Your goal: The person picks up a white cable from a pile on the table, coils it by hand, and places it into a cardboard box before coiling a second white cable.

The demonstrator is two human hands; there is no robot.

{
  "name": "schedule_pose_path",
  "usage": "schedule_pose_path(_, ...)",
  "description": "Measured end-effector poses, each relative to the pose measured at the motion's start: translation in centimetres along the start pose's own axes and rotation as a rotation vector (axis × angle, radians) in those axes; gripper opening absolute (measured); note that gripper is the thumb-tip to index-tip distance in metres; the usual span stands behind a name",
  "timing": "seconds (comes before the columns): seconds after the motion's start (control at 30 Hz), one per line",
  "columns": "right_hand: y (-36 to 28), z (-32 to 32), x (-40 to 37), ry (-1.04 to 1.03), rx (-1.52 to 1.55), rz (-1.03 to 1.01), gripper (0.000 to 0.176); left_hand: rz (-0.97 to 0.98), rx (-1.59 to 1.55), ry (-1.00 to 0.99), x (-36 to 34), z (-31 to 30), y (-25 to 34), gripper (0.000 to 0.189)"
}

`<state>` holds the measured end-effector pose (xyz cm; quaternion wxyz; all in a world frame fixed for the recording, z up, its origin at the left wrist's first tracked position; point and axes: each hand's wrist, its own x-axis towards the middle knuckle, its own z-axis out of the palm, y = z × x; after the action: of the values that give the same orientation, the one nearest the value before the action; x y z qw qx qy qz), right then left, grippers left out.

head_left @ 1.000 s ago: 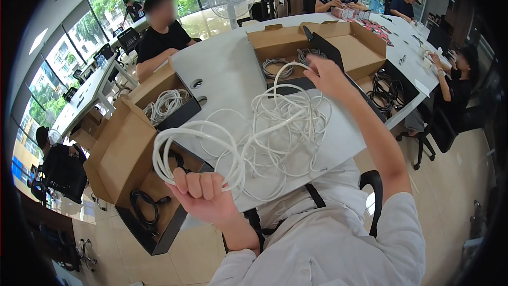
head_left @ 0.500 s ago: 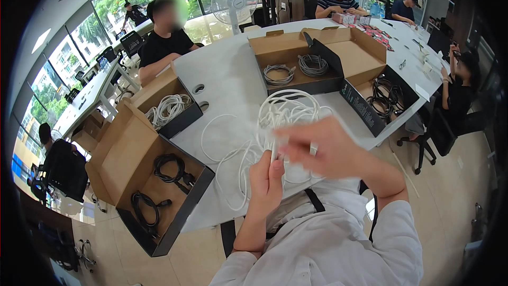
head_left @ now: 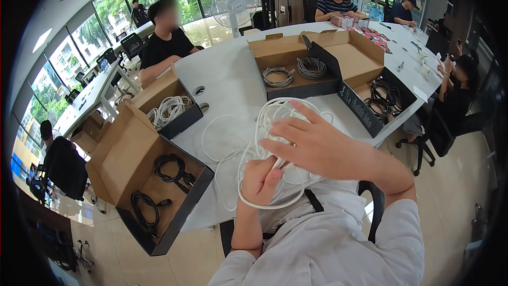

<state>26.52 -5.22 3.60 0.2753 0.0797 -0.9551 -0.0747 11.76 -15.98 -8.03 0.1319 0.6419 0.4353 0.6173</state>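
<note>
My left hand (head_left: 260, 181) is closed round a bundle of looped white cable (head_left: 264, 204) in front of my body. Over the loops, my right hand (head_left: 307, 136) has its fingers spread, touching or just above the cable; whether it grips a strand cannot be made out. The loops hang around my left wrist and reach up past my right fingertips. More loose white cable (head_left: 203, 143) trails over the white table (head_left: 227, 79) to the left of my hands. Part of the bundle is hidden behind my right hand.
Open boxes hold black cables (head_left: 144, 211), white cables (head_left: 170, 110), grey cables (head_left: 312, 68) and dark cables (head_left: 382, 98). A person (head_left: 165, 39) sits at the table's left; other people sit at its far and right sides. A fan (head_left: 234, 5) stands behind.
My right hand has moved up and its fingers have spread out. A large white loop now hangs around my left hand, which has shifted slightly left and down.
</note>
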Motion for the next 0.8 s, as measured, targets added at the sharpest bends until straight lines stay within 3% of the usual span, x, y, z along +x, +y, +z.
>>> schedule_pose_path(0.07,2.0,0.3,-0.7,-0.214,0.128,-0.013,0.016,-0.101,0.003,-0.074,-0.5,-0.6,-1.0,0.040)
schedule_pose_path(0.17,3.9,-0.3,-0.9,-0.250,0.261,0.167,0.018,0.151,0.037,0.136,0.8,0.7,-0.9,0.057)
schedule_pose_path(0.23,5.3,-1.3,-1.0,0.008,0.288,0.292,0.009,0.220,0.036,0.319,1.6,1.5,-0.8,0.069)
schedule_pose_path(0.27,5.9,-2.4,-1.2,0.142,0.309,0.410,0.013,0.256,0.034,0.410,1.8,1.7,-0.7,0.076)
schedule_pose_path(0.3,7.4,-2.9,-2.3,0.269,0.152,0.491,0.015,0.231,-0.041,0.400,1.8,1.6,-0.3,0.075)
schedule_pose_path(0.33,8.6,-2.1,-2.9,0.598,0.382,0.723,0.012,0.198,-0.111,0.326,1.4,1.5,-0.5,0.070)
schedule_pose_path(0.37,9.2,-3.8,-2.4,0.721,0.440,0.795,0.006,0.164,-0.179,0.250,0.8,1.3,-0.8,0.065)
schedule_pose_path(0.4,11.2,-4.5,-3.4,0.835,0.561,0.776,0.010,0.131,-0.247,0.175,0.3,1.0,-1.1,0.061)
schedule_pose_path(0.5,15.4,-7.1,-5.8,1.101,0.810,0.758,0.019,-0.244,-0.389,-0.337,-0.8,-0.5,-1.6,0.045)
schedule_pose_path(0.6,18.3,-9.4,-7.7,1.240,0.947,0.796,0.020,-0.292,0.055,-0.750,-0.9,0.4,-2.1,0.028)
schedule_pose_path(0.63,18.9,-10.0,-8.2,1.274,0.983,0.812,0.020,-0.367,0.034,-0.786,-1.2,0.8,-2.5,0.025)
schedule_pose_path(0.73,19.1,-11.6,-9.4,1.308,1.164,0.700,0.018,-0.296,0.283,-0.719,-2.5,1.7,-4.3,0.032)
schedule_pose_path(0.8,18.7,-12.3,-9.9,1.350,1.194,0.702,0.016,-0.229,0.290,-0.584,-2.7,1.9,-4.8,0.035)
